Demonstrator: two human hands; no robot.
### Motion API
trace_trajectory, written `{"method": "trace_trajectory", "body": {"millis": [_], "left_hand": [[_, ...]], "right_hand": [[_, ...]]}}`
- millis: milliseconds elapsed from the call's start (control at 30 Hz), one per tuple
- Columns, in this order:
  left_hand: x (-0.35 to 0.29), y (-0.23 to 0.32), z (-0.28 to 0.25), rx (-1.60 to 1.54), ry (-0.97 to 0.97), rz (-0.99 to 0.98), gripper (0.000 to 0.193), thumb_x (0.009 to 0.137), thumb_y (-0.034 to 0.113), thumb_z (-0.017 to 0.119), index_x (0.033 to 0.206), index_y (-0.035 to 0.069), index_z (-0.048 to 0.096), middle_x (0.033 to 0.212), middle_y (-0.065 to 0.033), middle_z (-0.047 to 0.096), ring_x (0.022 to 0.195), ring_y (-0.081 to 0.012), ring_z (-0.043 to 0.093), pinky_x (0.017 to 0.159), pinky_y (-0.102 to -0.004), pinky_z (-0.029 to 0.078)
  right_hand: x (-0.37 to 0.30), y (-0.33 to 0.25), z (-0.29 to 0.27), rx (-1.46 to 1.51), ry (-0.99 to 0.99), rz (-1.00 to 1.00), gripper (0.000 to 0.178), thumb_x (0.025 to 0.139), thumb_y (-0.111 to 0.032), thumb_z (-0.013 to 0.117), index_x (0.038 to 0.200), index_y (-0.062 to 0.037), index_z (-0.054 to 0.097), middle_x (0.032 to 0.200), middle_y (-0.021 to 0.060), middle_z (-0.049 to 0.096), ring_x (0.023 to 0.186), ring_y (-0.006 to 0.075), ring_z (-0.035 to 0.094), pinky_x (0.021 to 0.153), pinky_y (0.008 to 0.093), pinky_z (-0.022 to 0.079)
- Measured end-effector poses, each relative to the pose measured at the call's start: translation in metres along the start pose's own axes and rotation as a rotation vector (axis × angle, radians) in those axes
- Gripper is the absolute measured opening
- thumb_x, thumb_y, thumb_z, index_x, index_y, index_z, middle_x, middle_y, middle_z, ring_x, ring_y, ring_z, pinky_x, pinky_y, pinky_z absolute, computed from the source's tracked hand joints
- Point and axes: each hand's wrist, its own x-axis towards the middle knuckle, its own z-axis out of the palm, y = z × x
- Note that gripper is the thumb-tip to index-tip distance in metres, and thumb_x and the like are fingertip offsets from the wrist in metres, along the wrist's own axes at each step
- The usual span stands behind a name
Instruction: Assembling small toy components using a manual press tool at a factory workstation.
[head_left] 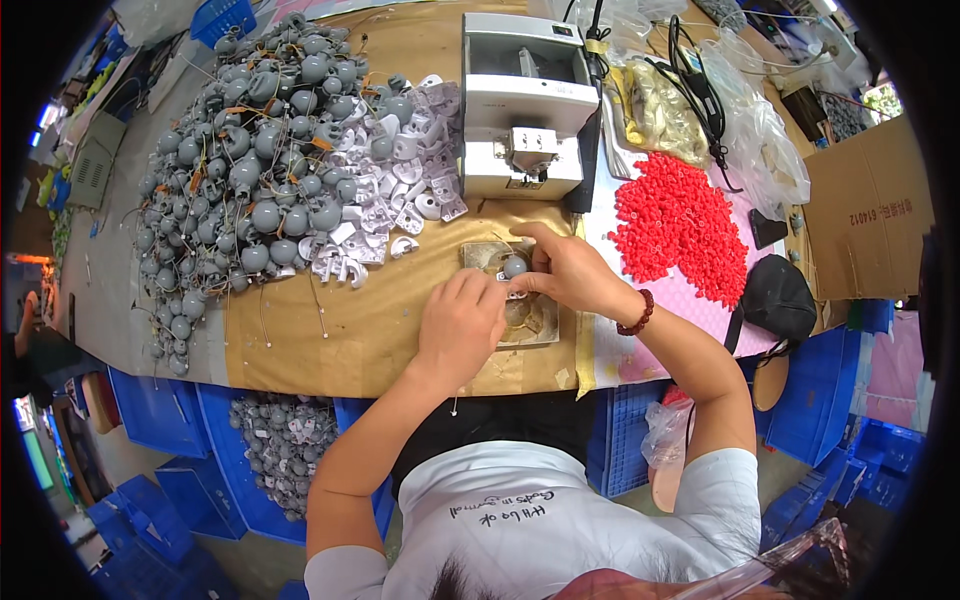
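Observation:
A grey ball-shaped part (514, 266) with a bit of white by it sits over a square metal fixture (540, 328) near the table's front edge. My right hand (578, 272) is bent round this part from the right, its index finger arched above and its thumb below. My left hand (462, 318) comes in from the left with fingers curled together, their tips meeting the right thumb beside the white bit. What the left fingertips pinch is hidden. Behind the fixture stands a white bench machine (527, 110) with a metal block on its front.
Left lies a large heap of grey ball parts (245, 175) with wires, beside white plastic pieces (400, 185). Red small pieces (680, 230) are spread on the right, near a black cap (778, 300). Blue crates (155, 405) stand below the table; a cardboard box (870, 210) is far right.

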Motion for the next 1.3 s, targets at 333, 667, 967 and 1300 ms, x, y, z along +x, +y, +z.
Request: {"method": "trace_trajectory", "body": {"millis": [333, 667, 967, 1300], "left_hand": [[0.019, 0.007, 0.008, 0.070, 0.063, -0.035, 0.035, 0.078, 0.012, 0.076, 0.111, 0.008, 0.065, 0.101, -0.0086, 0.059, 0.101, -0.0300, 0.058, 0.084, -0.0433, 0.048], [0.020, 0.007, 0.013, 0.064, 0.072, -0.042, 0.037, 0.076, 0.011, 0.076, 0.111, 0.007, 0.065, 0.100, -0.0084, 0.060, 0.098, -0.0296, 0.059, 0.084, -0.0431, 0.048], [0.019, 0.008, 0.012, 0.043, 0.070, -0.064, 0.036, 0.075, 0.011, 0.076, 0.110, 0.006, 0.066, 0.101, -0.0101, 0.062, 0.098, -0.0314, 0.060, 0.084, -0.0445, 0.047], [0.019, 0.005, 0.015, 0.070, 0.100, -0.037, 0.034, 0.077, 0.013, 0.074, 0.110, 0.008, 0.067, 0.098, -0.0088, 0.062, 0.097, -0.0301, 0.060, 0.083, -0.0447, 0.048]], "right_hand": [[0.023, 0.039, -0.026, 0.289, 0.580, -0.003, 0.056, 0.093, -0.019, 0.074, 0.142, -0.0025, 0.051, 0.084, 0.0099, 0.066, 0.074, 0.0253, 0.064, 0.069, 0.0345, 0.053], [0.093, 0.105, -0.046, 0.310, 0.708, 0.199, 0.071, 0.090, -0.019, 0.074, 0.148, 0.0049, 0.040, 0.092, 0.0170, 0.071, 0.075, 0.0210, 0.068, 0.071, 0.0348, 0.056], [0.045, -0.030, -0.086, 0.748, 1.012, -0.491, 0.067, 0.088, 0.004, 0.076, 0.143, -0.0009, 0.039, 0.094, 0.0077, 0.068, 0.078, 0.0122, 0.065, 0.069, 0.0275, 0.055], [0.099, -0.065, -0.088, 0.687, 0.725, -0.560, 0.054, 0.089, 0.006, 0.071, 0.137, 0.0048, 0.045, 0.084, 0.0056, 0.067, 0.069, 0.0132, 0.066, 0.067, 0.0280, 0.055]]}}
